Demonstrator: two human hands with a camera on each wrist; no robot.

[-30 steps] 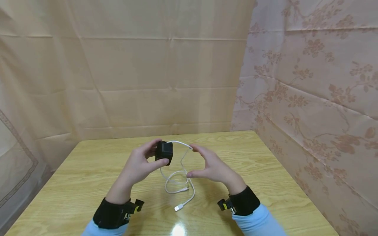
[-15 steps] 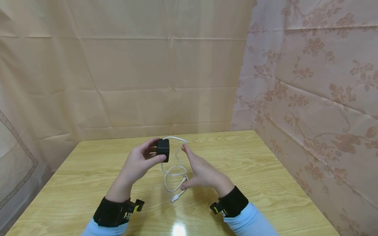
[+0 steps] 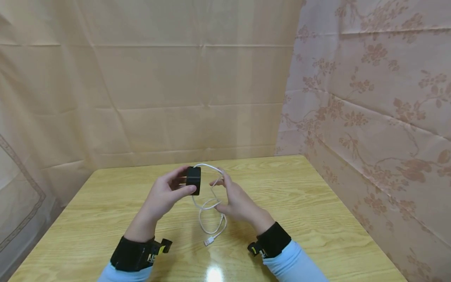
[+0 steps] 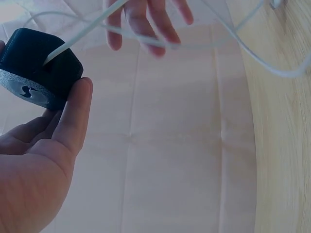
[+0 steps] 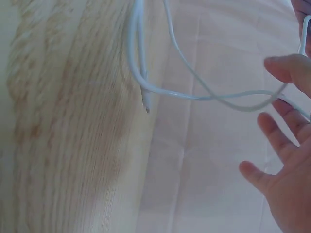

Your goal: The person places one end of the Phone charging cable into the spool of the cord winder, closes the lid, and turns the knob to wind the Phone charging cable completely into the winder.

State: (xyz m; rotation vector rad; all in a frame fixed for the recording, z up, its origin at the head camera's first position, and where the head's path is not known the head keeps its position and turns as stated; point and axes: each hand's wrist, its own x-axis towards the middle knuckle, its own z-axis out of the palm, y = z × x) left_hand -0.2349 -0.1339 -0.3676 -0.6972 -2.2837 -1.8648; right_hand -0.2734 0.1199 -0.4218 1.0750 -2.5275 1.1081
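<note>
My left hand grips a black boxy block between thumb and fingers, above the wooden table. A white USB cable comes out of a slot in the block; the block's grey face has a round mark. My right hand is to the block's right, fingers spread and thumb apart, with the cable running between them. In the right wrist view the cable crosses close by the thumb and fingers. Its loose loops hang below both hands, ending in a white USB plug.
The wooden table stretches beneath and around the hands. Behind it hangs a beige cloth, with a floral cloth along the right side. A light glare lies near the table's front.
My right hand has moved left toward the block, along the cable. The block has turned slightly in my left hand, and the hanging loops and USB plug have shifted.
</note>
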